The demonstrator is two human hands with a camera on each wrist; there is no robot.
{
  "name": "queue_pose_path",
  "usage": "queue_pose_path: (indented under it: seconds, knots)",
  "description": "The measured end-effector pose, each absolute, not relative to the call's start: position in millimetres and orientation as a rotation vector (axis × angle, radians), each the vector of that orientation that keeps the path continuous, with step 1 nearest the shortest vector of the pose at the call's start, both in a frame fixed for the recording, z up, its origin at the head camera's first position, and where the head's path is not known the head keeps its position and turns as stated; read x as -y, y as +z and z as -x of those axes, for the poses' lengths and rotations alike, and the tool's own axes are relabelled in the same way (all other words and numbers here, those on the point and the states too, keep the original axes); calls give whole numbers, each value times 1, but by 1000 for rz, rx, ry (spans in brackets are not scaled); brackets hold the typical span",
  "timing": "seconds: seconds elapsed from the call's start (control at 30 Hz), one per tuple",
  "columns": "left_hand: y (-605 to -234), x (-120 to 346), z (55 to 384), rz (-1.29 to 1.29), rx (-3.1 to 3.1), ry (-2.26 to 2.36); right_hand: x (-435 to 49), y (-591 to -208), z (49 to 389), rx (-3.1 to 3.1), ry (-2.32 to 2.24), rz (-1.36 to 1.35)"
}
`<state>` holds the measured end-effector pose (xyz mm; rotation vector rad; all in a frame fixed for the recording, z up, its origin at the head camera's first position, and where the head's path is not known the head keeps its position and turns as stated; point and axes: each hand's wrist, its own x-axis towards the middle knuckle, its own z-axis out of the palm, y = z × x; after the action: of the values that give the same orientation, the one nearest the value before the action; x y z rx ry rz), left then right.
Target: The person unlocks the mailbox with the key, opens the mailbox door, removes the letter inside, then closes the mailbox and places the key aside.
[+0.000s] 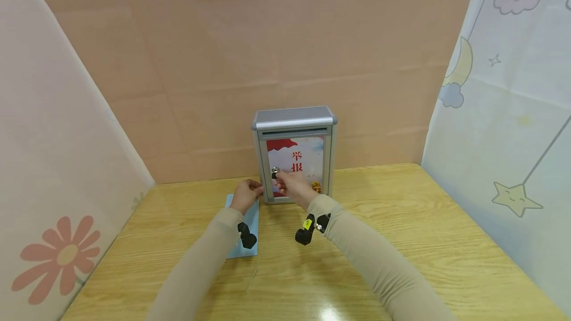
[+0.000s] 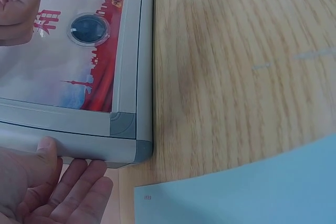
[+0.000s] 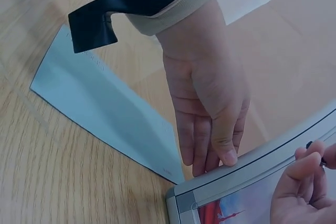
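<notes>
A grey metal report box (image 1: 330, 162) stands upright, with a slot (image 1: 294, 133) near its top and a printed front panel with red characters. At the panel's left side is a small silver lock (image 1: 275, 169). My right hand (image 1: 296, 187) pinches a small black-headed key (image 3: 308, 144) at this lock; the fingers partly hide it. My left hand (image 1: 247, 194) touches the box's left side near the bottom, its fingers (image 2: 73, 192) fairly straight and its thumb resting near the front edge. A light blue envelope-like sheet (image 1: 252, 222) lies on the table below my left wrist.
The box stands near the back edge of the wooden table (image 1: 379, 241), before a peach cloth backdrop (image 1: 223, 63). Patterned cloth walls rise at both sides. Black camera mounts (image 1: 305, 236) sit on both wrists. A round dark window (image 2: 88, 29) shows on the box's front.
</notes>
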<state>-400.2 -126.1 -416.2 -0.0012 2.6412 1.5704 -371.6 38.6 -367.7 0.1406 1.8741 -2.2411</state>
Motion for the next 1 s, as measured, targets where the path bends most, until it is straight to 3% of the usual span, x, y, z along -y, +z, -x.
queue_pose_path:
  seconds: [1.0]
  knots:
    - [-417,125,401,-2,-2656,1570,-55,-366,357,-1995,-2068,15]
